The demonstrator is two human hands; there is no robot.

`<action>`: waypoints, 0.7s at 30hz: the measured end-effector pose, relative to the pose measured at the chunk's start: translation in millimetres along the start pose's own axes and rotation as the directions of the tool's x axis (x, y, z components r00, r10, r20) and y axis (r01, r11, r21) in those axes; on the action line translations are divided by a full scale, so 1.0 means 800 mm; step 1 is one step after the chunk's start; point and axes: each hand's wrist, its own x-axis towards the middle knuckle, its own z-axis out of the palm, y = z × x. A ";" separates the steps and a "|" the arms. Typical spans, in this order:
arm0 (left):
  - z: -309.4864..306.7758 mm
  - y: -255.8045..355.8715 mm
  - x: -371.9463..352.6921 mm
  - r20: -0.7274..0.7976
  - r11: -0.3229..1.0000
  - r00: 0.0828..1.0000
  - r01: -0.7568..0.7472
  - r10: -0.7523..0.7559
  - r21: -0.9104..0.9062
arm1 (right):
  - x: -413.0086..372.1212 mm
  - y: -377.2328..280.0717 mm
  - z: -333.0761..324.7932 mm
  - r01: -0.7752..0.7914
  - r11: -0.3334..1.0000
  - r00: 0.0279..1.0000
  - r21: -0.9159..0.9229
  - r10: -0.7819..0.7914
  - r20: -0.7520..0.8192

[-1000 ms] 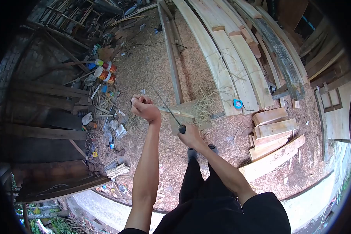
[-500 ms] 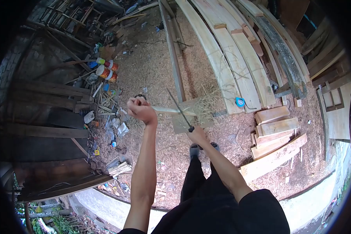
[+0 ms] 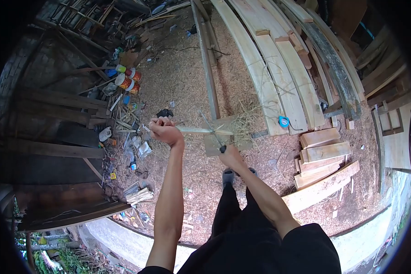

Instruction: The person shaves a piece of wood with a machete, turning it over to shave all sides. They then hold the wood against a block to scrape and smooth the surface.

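My left hand is closed around one end of a pale wooden stick, which stretches to the right. In my right hand is the dark handle of a long-bladed knife. Its blade points up and to the left and crosses the stick toward the far end. Beneath that end lies a flat board on the ground, with a heap of shavings along its right side.
Long planks lie at the upper right, with a blue tape measure on them. Short cut boards are stacked at the right. Paint cans and scraps line the left. A long beam runs away ahead.
The knife blade has tipped lower and slightly right across the stick. My left hand keeps its grip on the stick, nearly unmoved. The view has shifted slightly.
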 end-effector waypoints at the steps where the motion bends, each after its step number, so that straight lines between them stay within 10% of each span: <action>1: -0.005 -0.004 0.002 0.027 1.000 1.000 -0.006 0.007 -0.021 | -0.019 -0.030 -0.019 0.016 1.000 1.000 0.007 -0.016 0.005; 6: 0.005 0.002 -0.013 0.073 1.000 0.997 0.007 -0.007 -0.004 | -0.039 -0.030 -0.015 0.101 0.995 0.993 0.024 -0.099 -0.067; 8: 0.015 0.002 -0.014 0.071 0.999 0.997 -0.001 0.005 -0.051 | 0.004 0.043 0.006 -0.161 0.986 0.986 0.045 0.162 -0.040; 12: 0.022 0.001 -0.028 0.167 0.999 0.985 -0.048 0.044 0.021 | 0.017 0.065 -0.008 -0.197 0.974 0.979 -0.108 0.202 0.038; 18: 0.056 -0.007 -0.037 0.182 0.998 0.983 -0.022 0.010 0.066 | -0.001 0.063 0.000 0.056 0.993 0.988 0.105 -0.040 -0.146; 21: 0.054 -0.004 -0.031 0.178 0.999 0.984 0.012 -0.021 0.050 | 0.011 0.105 -0.003 -0.283 0.934 0.959 0.218 0.283 0.034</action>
